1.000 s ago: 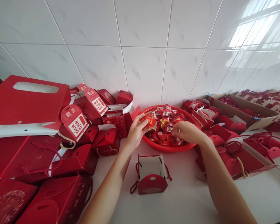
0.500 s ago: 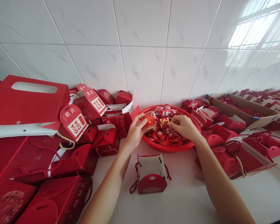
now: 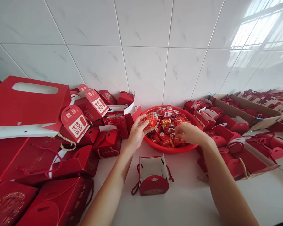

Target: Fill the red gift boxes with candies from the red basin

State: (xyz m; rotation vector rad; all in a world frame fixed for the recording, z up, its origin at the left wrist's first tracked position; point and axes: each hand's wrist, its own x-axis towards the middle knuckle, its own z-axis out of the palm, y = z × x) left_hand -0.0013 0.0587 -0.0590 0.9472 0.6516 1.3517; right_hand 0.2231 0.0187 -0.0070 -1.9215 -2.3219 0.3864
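Note:
Red-wrapped candies (image 3: 165,138) fill a round red plastic basin (image 3: 168,151) by the wall. Over the basin's left rim, my left hand (image 3: 136,132) is closed around some wrapped candies (image 3: 151,123) in red and clear wrappers. My right hand (image 3: 190,133) reaches into the right side of the basin, fingers bent down among the candies. Its fingertips are partly hidden, and whatever they pinch cannot be made out. In front of the basin stands a small red gift box (image 3: 154,185), its top open, showing a white inside, with dark red cord handles at its sides.
Red gift boxes (image 3: 107,142) crowd the left, with a large red box (image 3: 30,103) on top. More red boxes (image 3: 233,149) lie on the right, beside a cardboard carton (image 3: 247,114). A white tiled wall (image 3: 143,69) closes off the back of the white surface.
My right hand has moved slightly right and lower, from the middle of the candies towards the basin's right side. My left hand stays put with its candies.

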